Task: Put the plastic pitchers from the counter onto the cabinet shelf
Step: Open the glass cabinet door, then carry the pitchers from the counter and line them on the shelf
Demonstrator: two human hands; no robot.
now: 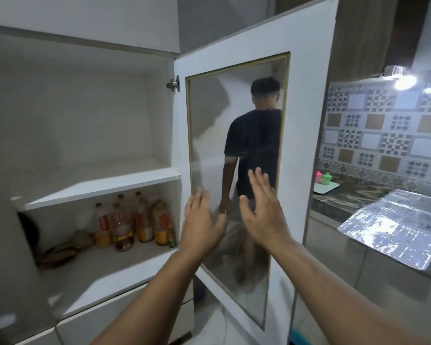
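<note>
The white cabinet stands open, its bare upper shelf [105, 185] on the left. Its glass-panelled door [309, 120] is swung out in front of me. My left hand [202, 220] and my right hand [264, 210] are both raised in front of the door's glass, fingers spread, holding nothing. Far off on the dark counter [358, 195] at the right stand two small plastic pitchers, a pink one [318, 176] and a green one [327, 178], on a white tray [330, 188].
The lower shelf [110, 260] holds several oil bottles [135, 225] and a brown bag. A person in a dark shirt shows through the door's glass. A silver foil sheet [393, 227] lies on the counter. Patterned tiles and a bright lamp [406, 82] are behind it.
</note>
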